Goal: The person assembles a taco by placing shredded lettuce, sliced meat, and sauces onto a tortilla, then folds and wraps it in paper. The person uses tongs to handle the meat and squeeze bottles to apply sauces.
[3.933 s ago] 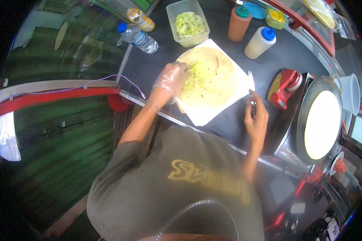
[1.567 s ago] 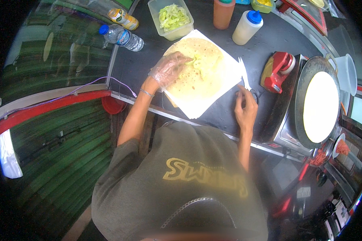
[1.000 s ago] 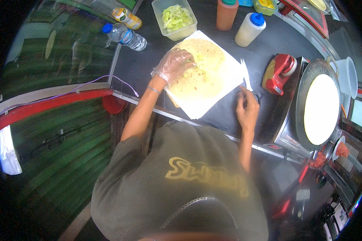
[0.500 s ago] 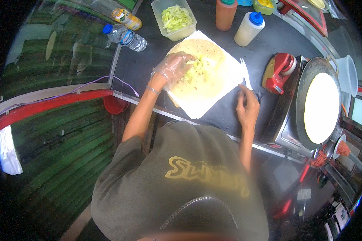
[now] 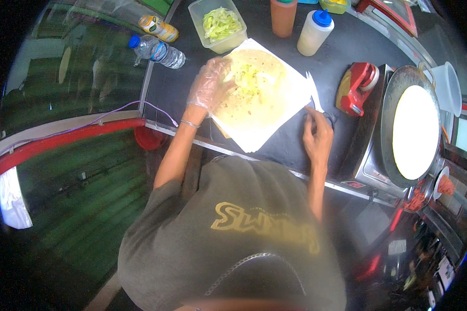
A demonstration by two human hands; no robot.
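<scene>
In the head view, the bare left hand in a clear plastic glove (image 5: 211, 83) has drawn back toward the left since the frame half a second ago, leaving more of the loose pile of pale green shredded lettuce (image 5: 248, 80) uncovered. That pile lies on the upper middle of a round, pale, brown-flecked flatbread (image 5: 262, 106), which rests on square white paper (image 5: 302, 96) at the upper centre of the frame, on the black desk (image 5: 192, 46). The left hand is over the flatbread's left edge, fingers bent beside the lettuce; whether they pinch any shreds I cannot tell. The ungloved right hand (image 5: 317, 137), right of centre, has its fingers loosely curled near the black handles of slim scissors with pale blades (image 5: 314, 93); whether it grips them is unclear. A translucent rectangular plastic tub (image 5: 237, 42) of shredded lettuce stands near the paper's top corner. To its right are an orange squeeze bottle (image 5: 283, 19) and a whitish one with a blue cap (image 5: 313, 37). Farther right sit a red tape dispenser (image 5: 355, 88) and a round black griddle (image 5: 388, 135) bearing a bright, pale disc (image 5: 415, 132).
</scene>
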